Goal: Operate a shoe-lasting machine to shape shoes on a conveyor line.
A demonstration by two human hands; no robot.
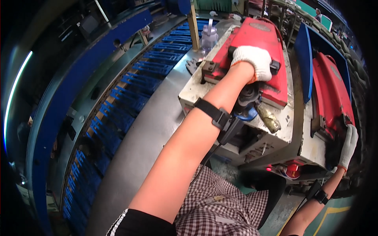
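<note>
My left hand (255, 63), in a white knit glove with an orange cuff, is closed round the black handle (275, 66) on a red machine cover (262, 37). Under that wrist, a dark round fitting (248, 94) stands at the front of the machine, beside a crumpled yellowish wrapped piece (269, 118). My right hand (349, 146), gloved the same way, lies at the front end of a second red machine cover (330, 86). Its fingers look stretched out and together, and I see nothing held in them. The palm side is hidden.
A conveyor of blue slats (132, 88) curves along the left, bordered by a metal ledge (138, 137). A clear bottle (209, 37) and a dark glove (191, 66) rest near the machine. Between the machines rises a blue panel (305, 63). A red knob (293, 170) sits low in front.
</note>
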